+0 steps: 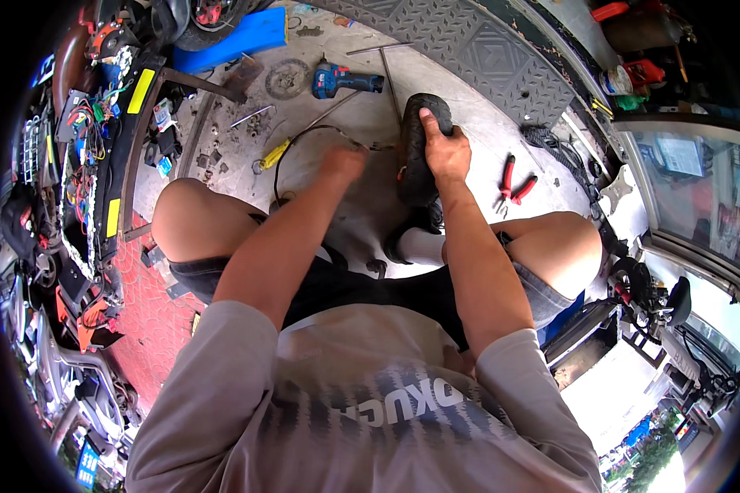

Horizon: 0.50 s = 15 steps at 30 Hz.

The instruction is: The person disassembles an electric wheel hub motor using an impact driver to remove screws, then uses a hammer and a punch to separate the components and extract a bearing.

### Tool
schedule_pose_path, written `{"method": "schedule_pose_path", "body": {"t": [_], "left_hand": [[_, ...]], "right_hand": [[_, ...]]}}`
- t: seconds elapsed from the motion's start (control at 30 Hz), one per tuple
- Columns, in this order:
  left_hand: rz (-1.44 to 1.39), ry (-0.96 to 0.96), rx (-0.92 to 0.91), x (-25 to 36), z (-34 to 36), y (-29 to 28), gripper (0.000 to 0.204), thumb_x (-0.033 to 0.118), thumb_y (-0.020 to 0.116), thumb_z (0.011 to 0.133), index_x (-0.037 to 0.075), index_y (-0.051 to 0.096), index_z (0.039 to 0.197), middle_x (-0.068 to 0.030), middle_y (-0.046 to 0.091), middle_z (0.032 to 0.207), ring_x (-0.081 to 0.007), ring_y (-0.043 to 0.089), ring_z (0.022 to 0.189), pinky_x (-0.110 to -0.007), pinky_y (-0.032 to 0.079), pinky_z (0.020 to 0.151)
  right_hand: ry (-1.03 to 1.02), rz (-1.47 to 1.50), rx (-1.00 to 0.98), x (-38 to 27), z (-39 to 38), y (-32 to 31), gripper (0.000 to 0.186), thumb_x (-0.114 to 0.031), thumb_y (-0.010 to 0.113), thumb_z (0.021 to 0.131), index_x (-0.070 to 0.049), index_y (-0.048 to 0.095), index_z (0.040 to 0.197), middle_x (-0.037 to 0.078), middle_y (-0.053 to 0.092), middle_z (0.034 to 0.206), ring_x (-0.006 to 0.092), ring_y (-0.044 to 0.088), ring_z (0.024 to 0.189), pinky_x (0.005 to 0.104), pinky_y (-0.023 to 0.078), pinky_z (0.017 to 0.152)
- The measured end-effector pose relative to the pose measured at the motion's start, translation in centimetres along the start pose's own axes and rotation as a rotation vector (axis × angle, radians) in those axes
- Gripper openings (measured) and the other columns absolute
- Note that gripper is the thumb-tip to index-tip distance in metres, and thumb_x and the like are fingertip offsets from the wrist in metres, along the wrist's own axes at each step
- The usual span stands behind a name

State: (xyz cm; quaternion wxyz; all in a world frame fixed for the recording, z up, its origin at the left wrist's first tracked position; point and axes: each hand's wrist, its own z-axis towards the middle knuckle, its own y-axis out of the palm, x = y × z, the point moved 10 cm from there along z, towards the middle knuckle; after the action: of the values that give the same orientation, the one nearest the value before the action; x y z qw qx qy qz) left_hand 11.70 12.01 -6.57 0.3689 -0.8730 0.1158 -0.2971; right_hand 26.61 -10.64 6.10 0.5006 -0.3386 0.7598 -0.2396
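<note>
Black rubber tyre (pixel 417 160) upright before our lap, tread toward us. Of our hands, right hand (pixel 449 156) grips it, thumb over tread; left hand (pixel 343 164) blurred, near tyre's left side, contents we cannot tell. Thin dark cable (pixel 279 171) curves beside left hand. On grey floor (pixel 485 131): blue power drill (pixel 345 80), yellow-handled tool (pixel 273 154), red-handled pliers (pixel 514 185).

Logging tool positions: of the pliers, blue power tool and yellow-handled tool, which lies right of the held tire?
The red-handled pliers, lying open; the blue power tool and yellow-handled tool lie left of the tire.
</note>
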Motion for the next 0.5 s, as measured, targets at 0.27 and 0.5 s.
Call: {"method": "schedule_pose_path", "body": {"t": [0.27,0.5], "left_hand": [[-0.576,0.101,0.116,9.9,-5.2,-4.3,0.094,0.072,0.076,0.077,-0.005,0.063,0.128,-0.0295,0.066,0.129,-0.0409,0.065,0.12,-0.046,0.052,0.099],[-0.482,0.004,0.217,2.3,-2.4,-5.7,0.083,0.036,0.092,0.07,-0.007,0.057,0.132,-0.0231,0.07,0.122,-0.0352,0.07,0.113,-0.042,0.054,0.097]], "right_hand": [[-0.261,-0.143,-0.164,-2.2,-1.7,3.1,0.072,-0.063,0.062,0.093,0.002,0.07,0.122,0.027,0.074,0.114,0.0429,0.069,0.111,0.048,0.052,0.099],[0.038,0.243,0.069,6.7,4.3,2.9,0.048,-0.038,0.068,0.089,-0.001,0.074,0.118,0.022,0.076,0.11,0.0385,0.072,0.106,0.0433,0.054,0.095]]}}
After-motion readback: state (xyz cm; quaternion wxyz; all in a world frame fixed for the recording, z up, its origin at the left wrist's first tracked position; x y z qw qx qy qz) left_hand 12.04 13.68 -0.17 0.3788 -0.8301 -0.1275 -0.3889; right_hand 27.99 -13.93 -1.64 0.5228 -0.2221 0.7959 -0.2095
